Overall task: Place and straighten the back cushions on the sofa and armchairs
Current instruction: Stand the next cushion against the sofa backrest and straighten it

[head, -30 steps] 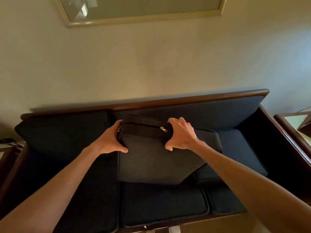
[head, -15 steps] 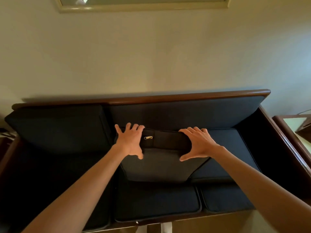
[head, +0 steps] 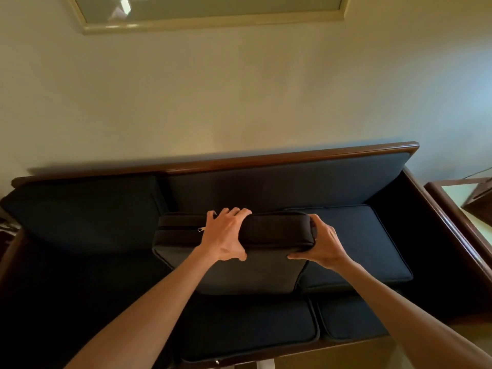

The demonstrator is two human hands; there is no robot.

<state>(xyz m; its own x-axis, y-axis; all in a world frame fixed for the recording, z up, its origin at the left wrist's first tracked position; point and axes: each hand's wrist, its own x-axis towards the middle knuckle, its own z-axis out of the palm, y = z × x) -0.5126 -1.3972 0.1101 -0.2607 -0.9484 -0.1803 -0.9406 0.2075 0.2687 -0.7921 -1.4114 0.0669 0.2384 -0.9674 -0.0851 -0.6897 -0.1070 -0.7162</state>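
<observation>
Middle back cushion (head: 234, 272) placement in progress: left hand (head: 226, 238) and right hand (head: 323, 245) clamp its top edge, tilted before the sofa (head: 292, 187) backrest; next, push it upright and flush.

back cushion (head: 234, 272) on sofa (head: 292, 155) middle seat, another cushion (head: 80, 211) left, side table (head: 458, 193) right

The back cushion (head: 234, 262) stands mid-sofa, with the left hand (head: 226, 235) over its top edge and the right hand (head: 323, 243) round its right corner. At 12 o'clock a gap separates it from the sofa backrest (head: 287, 185) — open above. At 9 o'clock a seated back cushion (head: 85, 209) crowds close. At 3 o'clock the seat cushion (head: 364, 243) lies bare up to the wooden armrest (head: 452, 225).
</observation>
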